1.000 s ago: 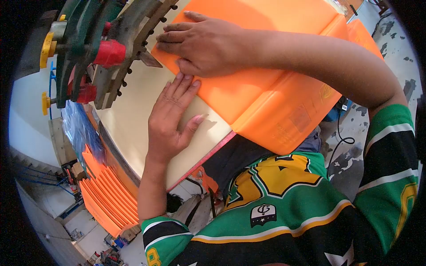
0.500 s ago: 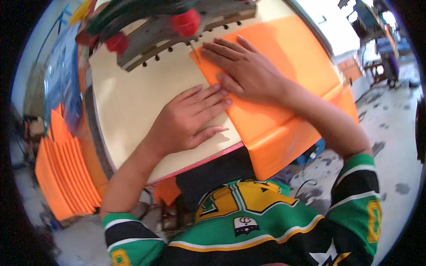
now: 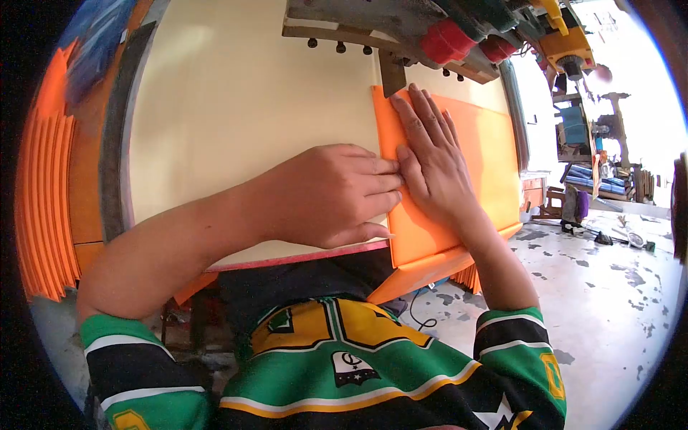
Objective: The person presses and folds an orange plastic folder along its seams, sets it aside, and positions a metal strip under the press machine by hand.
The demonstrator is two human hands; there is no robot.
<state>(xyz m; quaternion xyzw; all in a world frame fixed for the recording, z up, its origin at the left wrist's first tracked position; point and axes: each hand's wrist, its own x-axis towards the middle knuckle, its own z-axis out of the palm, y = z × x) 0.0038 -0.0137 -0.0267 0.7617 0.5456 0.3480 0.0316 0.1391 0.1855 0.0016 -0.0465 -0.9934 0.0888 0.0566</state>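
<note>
An orange plastic sheet (image 3: 487, 143) lies on the right part of the cream work surface (image 3: 244, 100), its folded flap hanging over the front edge. My right hand (image 3: 436, 168) rests flat on the sheet, fingers stretched away from me and fingertips beside a small metal blade (image 3: 392, 74). Palm down, my left hand (image 3: 351, 193) has its fingertips at the sheet's left edge, close to my right thumb. Its fingers are extended and slightly apart. Above the surface is a dark machine bar (image 3: 358, 29) with small black knobs and red parts.
Orange folded sheets (image 3: 46, 208) stand in a stack at the far left, near blue plastic (image 3: 100, 50). A yellow machine part (image 3: 566, 50) is at the upper right. Beyond the surface's right side are a shelf with blue bundles (image 3: 595, 180) and a stained floor (image 3: 595, 279).
The view has swung round, so the machine bar now appears farther right. Both hands remain at the orange sheet, and my left fingertips now sit against its edge.
</note>
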